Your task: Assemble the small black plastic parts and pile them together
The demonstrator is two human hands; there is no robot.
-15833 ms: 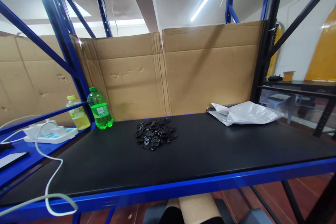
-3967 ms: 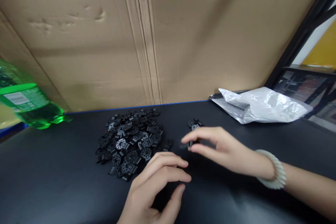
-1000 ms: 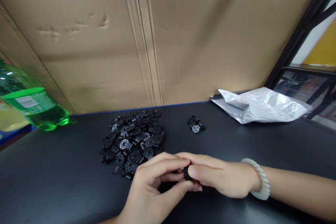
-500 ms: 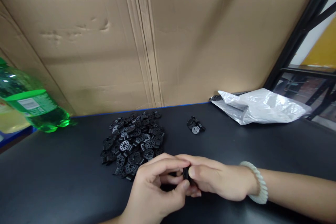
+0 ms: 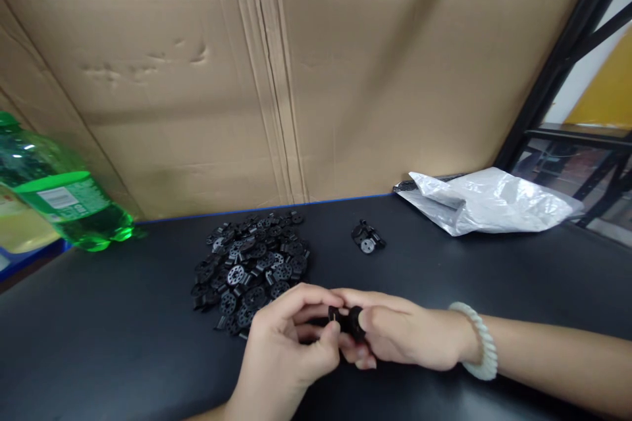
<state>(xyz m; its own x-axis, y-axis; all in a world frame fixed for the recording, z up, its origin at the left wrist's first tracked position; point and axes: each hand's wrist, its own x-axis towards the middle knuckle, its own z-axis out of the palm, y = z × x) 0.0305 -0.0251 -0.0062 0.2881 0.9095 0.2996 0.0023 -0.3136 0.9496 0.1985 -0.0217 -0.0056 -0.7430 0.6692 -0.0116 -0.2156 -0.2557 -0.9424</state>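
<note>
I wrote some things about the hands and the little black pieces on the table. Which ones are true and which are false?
1. Both hands, left hand and right hand, pinch a small black plastic part together. True.
2. The big pile of black round plastic pieces lies right of the hands. False: it lies to their left, farther back.
3. The right wrist wears a pale beaded bracelet. True.
4. The green plastic bottle stands on the crumpled white plastic bag. False: the bottle is far left, the bag far right.
5. A small cluster of black pieces sits apart from the pile. True.
</note>
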